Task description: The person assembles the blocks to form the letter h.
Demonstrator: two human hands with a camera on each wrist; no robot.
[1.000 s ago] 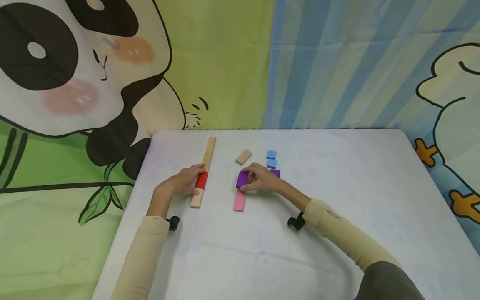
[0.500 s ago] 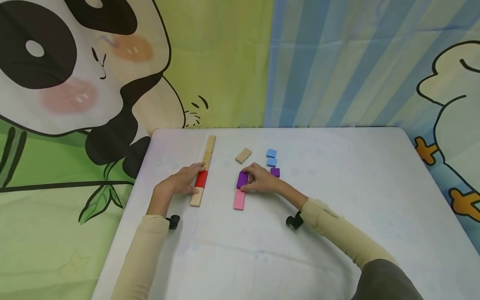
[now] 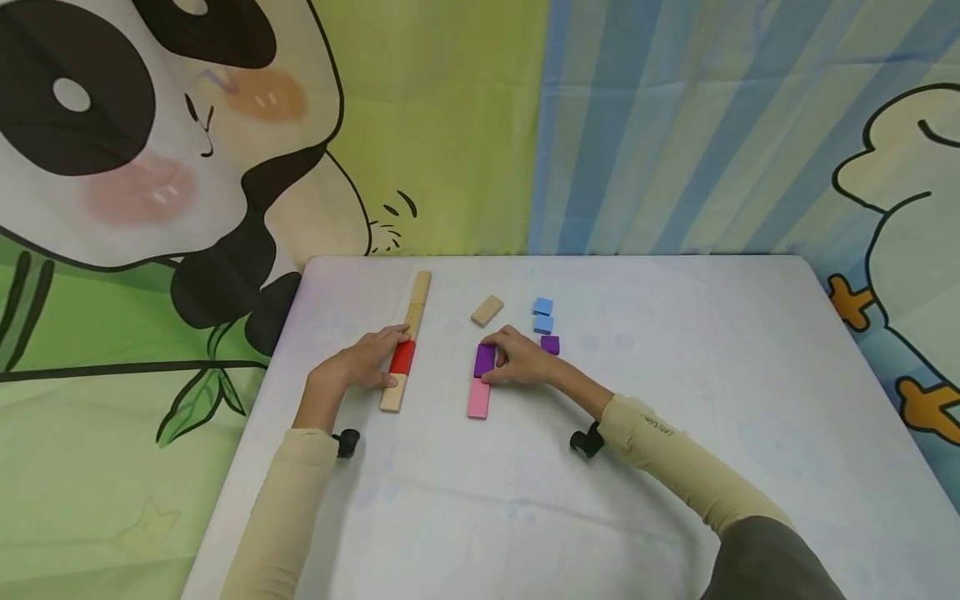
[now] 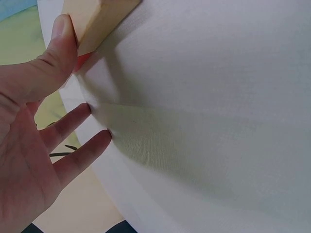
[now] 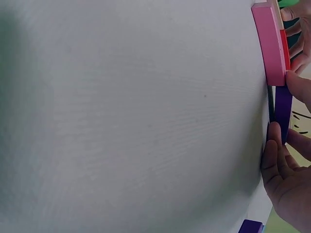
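On the left of the table, plain wooden blocks (image 3: pixel 395 394) and a red block (image 3: pixel 402 357) form a long row. My left hand (image 3: pixel 362 362) rests at this row's left side, thumb and fingertips touching it around the red block. In the left wrist view, the thumb (image 4: pixel 60 46) lies against a wooden block (image 4: pixel 95 22) while two other fingers extend straight. My right hand (image 3: pixel 521 357) pinches a purple block (image 3: pixel 484 360) by its ends, lined up with a pink block (image 3: pixel 478 399) on its near side. The right wrist view shows this purple block (image 5: pixel 283 104) meeting the pink block (image 5: pixel 269 46).
A loose wooden block (image 3: pixel 487 311) lies at an angle behind the right hand. Further right are two small light blue blocks (image 3: pixel 543 315) and another purple block (image 3: pixel 551 344). The white table (image 3: pixel 675 350) backs onto a printed cloth (image 3: pixel 450 125).
The right hand shifts very slightly, settling the purple block straighter behind the pink block. The left hand stays in place beside its row.
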